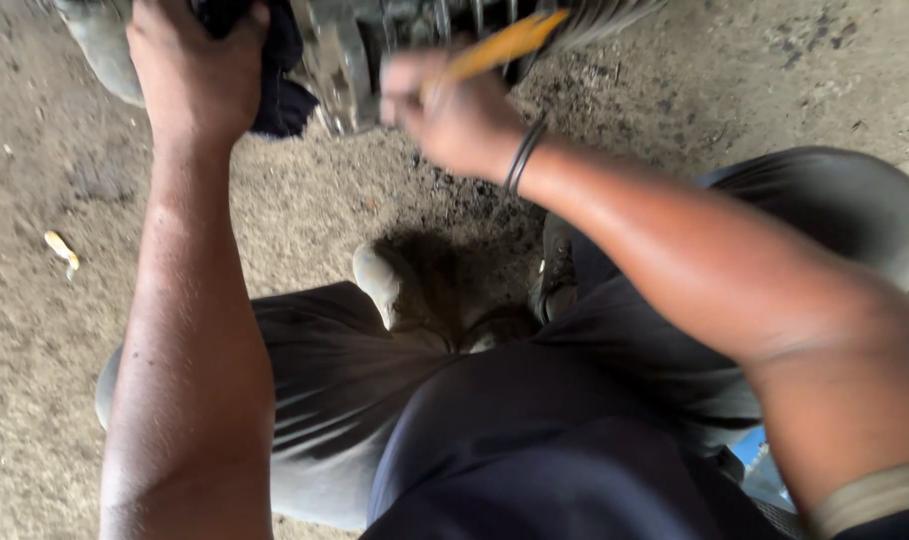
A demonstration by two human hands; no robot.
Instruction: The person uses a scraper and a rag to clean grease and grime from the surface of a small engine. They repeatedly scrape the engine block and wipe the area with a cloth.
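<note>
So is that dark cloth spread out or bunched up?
Bunched up: the left hand presses the dark cloth in a wad against the metal engine part.

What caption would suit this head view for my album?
Left hand presses a dark cloth on an engine; right hand grips a yellow-handled tool.

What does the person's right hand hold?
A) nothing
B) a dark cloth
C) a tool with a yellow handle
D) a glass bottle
C: the right hand is closed on a yellow-handled tool, while the dark cloth is in the left hand.
</note>
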